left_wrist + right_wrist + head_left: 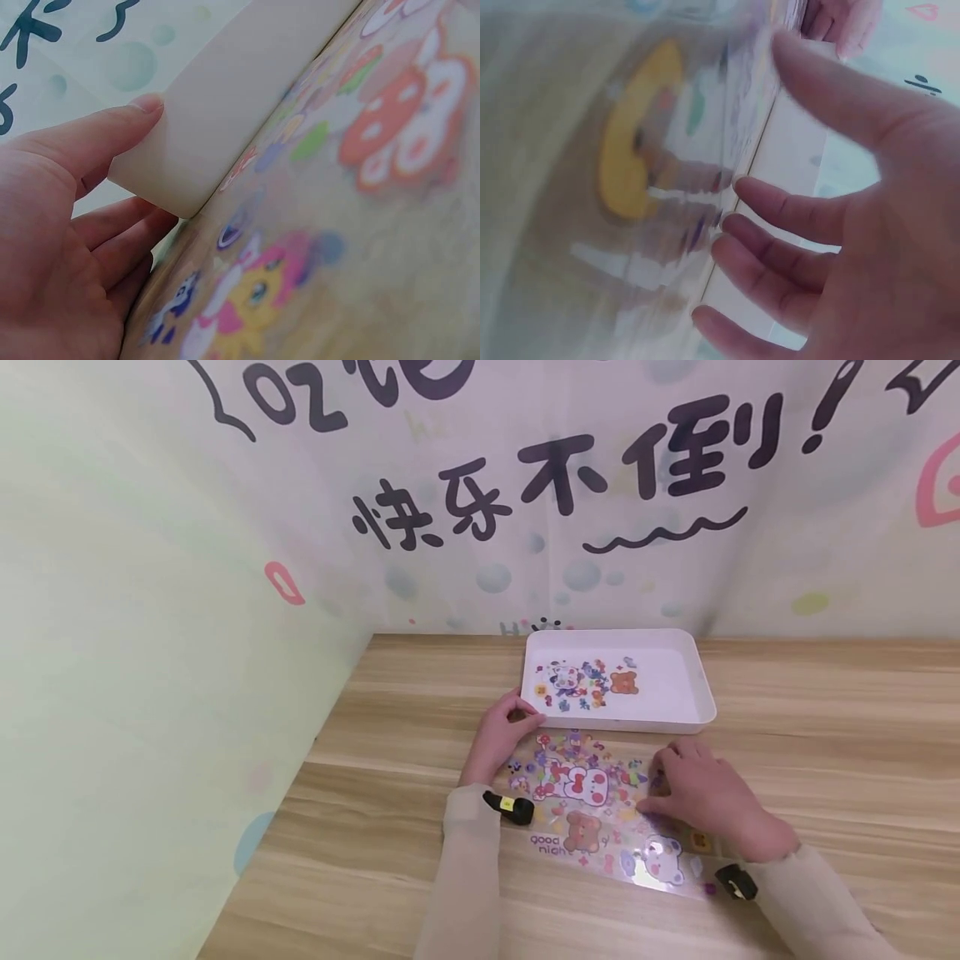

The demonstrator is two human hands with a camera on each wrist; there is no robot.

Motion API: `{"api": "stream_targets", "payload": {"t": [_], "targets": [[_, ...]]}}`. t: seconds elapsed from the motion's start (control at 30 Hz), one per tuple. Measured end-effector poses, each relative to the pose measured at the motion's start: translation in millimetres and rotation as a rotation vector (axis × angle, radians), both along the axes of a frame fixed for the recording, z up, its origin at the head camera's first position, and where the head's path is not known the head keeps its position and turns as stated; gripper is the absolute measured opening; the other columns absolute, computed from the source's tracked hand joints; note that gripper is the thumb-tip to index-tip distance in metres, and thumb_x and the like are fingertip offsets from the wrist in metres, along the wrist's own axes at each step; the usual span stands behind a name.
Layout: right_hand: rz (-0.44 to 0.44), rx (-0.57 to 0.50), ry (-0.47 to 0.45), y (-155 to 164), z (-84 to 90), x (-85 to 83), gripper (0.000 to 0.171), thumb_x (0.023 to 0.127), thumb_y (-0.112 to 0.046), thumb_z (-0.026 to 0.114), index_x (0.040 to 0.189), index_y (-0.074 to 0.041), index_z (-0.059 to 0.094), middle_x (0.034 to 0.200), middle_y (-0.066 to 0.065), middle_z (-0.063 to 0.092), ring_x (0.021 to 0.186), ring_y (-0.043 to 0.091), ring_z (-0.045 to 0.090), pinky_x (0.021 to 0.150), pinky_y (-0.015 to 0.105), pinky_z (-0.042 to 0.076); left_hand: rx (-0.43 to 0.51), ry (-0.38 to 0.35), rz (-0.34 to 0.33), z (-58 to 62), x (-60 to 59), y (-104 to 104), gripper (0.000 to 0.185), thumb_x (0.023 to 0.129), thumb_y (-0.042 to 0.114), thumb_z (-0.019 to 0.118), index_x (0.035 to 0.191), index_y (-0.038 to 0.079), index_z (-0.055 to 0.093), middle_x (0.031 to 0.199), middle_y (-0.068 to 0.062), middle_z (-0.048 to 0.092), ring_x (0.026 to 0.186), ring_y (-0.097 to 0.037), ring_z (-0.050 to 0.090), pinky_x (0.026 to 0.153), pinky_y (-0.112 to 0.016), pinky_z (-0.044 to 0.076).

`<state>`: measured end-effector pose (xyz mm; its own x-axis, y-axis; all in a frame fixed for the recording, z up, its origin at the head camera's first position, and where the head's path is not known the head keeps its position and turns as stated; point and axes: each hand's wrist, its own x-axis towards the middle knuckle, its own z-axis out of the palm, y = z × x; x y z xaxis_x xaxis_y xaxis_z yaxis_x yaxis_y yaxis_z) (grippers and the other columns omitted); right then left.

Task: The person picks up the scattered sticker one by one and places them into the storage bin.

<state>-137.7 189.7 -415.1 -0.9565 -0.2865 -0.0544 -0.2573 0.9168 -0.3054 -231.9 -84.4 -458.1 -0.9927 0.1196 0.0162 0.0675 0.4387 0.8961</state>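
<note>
The left hand (501, 735) holds the near left corner of a white tray (663, 681), its thumb at the rim. In the left wrist view, the tray's pale wall (217, 105) lies between the thumb and fingers. The right hand (705, 797) is over the right side of a clear sticker sheet (630, 839), fingers spread and slightly bent. Its fingertips (744, 186) are at the sheet's surface in the right wrist view; whether they press on it cannot be told. Cartoon bears, a rabbit-like figure and small motifs cover the sheet.
Inside the tray are several loose stickers and a brown bear sticker (624, 683). The tray stands on a wood-grain table (375, 827) near a printed wall cloth (450, 585). Both wrists wear black straps (512, 810).
</note>
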Motion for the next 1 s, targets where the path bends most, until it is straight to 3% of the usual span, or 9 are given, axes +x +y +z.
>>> {"api": "stream_targets", "payload": {"t": [0.23,0.5,0.73,0.83,1.0], "targets": [[0.000,-0.008,0.011,1.5,3.1,3.4,0.047,0.064,-0.041,0.077,0.090,-0.007,0.057,0.090,0.005,0.047,0.080,0.022,0.039,0.063,0.040,0.039,0.010,0.023,0.001,-0.1,1.7,-0.1,0.021,0.075,0.047,0.065,0.082,0.028,0.059,0.134,0.012,0.041,0.116,-0.006,0.042,0.096,-0.028,0.034],[-0.010,-0.058,-0.030,5.8,1.4,-0.4,0.045,0.066,-0.039,0.076,0.091,-0.009,0.053,0.083,0.001,0.048,0.075,0.019,0.042,0.062,0.036,0.038,0.007,0.021,-0.001,0.7,2.1,1.5,0.019,0.076,0.044,0.066,0.082,0.027,0.059,0.133,0.011,0.043,0.115,-0.006,0.042,0.096,-0.028,0.034],[0.005,-0.136,-0.143,5.3,4.1,-3.7,0.032,0.074,-0.025,0.072,0.096,-0.012,0.052,0.078,-0.003,0.054,0.069,0.014,0.049,0.061,0.031,0.043,0.001,0.013,0.000,0.3,0.6,0.6,0.020,0.075,0.046,0.065,0.082,0.029,0.058,0.132,0.012,0.043,0.114,-0.005,0.043,0.095,-0.027,0.035],[0.022,-0.187,-0.152,8.4,3.8,-5.7,0.025,0.077,-0.017,0.069,0.096,-0.013,0.054,0.078,-0.003,0.055,0.070,0.014,0.050,0.061,0.029,0.044,-0.002,0.008,0.001,-0.7,0.6,0.1,0.020,0.075,0.046,0.065,0.082,0.029,0.058,0.133,0.013,0.042,0.114,-0.005,0.043,0.095,-0.027,0.035],[0.039,-0.279,-0.148,15.8,9.2,-9.7,0.014,0.081,-0.020,0.065,0.089,-0.014,0.055,0.075,-0.002,0.054,0.067,0.015,0.049,0.057,0.028,0.044,-0.006,0.002,0.004,0.3,-0.2,0.2,0.021,0.075,0.047,0.065,0.083,0.029,0.058,0.135,0.012,0.040,0.118,-0.008,0.040,0.096,-0.029,0.033]]}}
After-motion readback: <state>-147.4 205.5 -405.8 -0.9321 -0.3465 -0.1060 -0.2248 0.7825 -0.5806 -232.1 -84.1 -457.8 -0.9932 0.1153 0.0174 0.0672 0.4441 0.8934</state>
